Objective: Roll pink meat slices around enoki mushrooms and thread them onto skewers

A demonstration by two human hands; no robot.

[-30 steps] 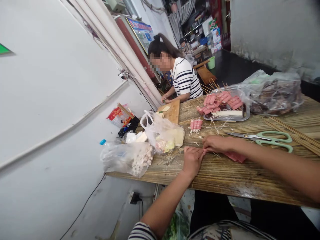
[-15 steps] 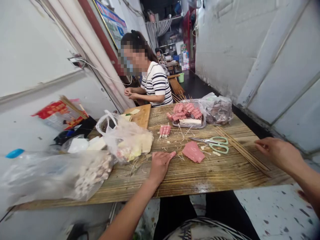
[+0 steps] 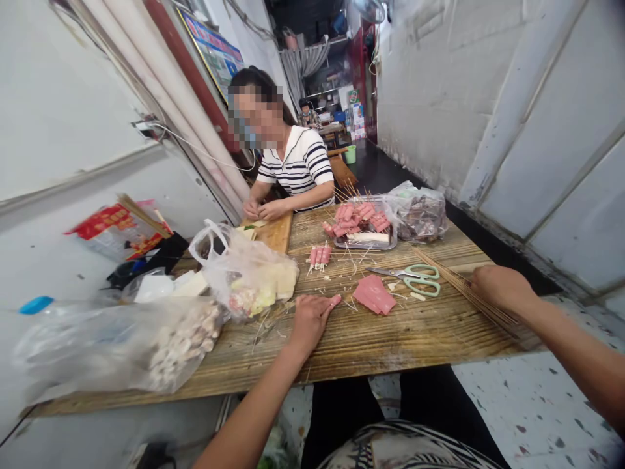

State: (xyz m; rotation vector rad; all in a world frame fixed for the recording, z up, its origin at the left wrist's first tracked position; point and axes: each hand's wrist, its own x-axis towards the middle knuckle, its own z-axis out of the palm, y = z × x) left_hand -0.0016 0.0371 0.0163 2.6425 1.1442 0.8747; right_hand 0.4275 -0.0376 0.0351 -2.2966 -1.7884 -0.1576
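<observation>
My left hand [image 3: 311, 318] rests on the wooden table, its fingers closed over a small pink meat roll [image 3: 334, 300] that is mostly hidden. Flat pink meat slices [image 3: 374, 295] lie just to its right, with thin enoki strands scattered around. Several finished meat rolls [image 3: 319, 256] sit side by side beyond the hand. At the right, my right hand [image 3: 499, 288] is curled down on a bundle of bamboo skewers [image 3: 456, 281]; its fingertips are largely hidden. Between the slices and the skewers lie green-handled scissors [image 3: 413, 277].
A clear tray [image 3: 393, 242] holds skewered meat rolls, beside a plastic bag of dark food [image 3: 420, 215]. Bags of pale food [image 3: 258, 277] and mushrooms [image 3: 183, 342] fill the left. Across the table, a co-worker [image 3: 293, 166] handles food on a cutting board [image 3: 280, 238].
My right hand has moved left from the table's right edge onto the skewers, and its fingers have curled. The left hand stays in place. The co-worker's hands have lowered to the board.
</observation>
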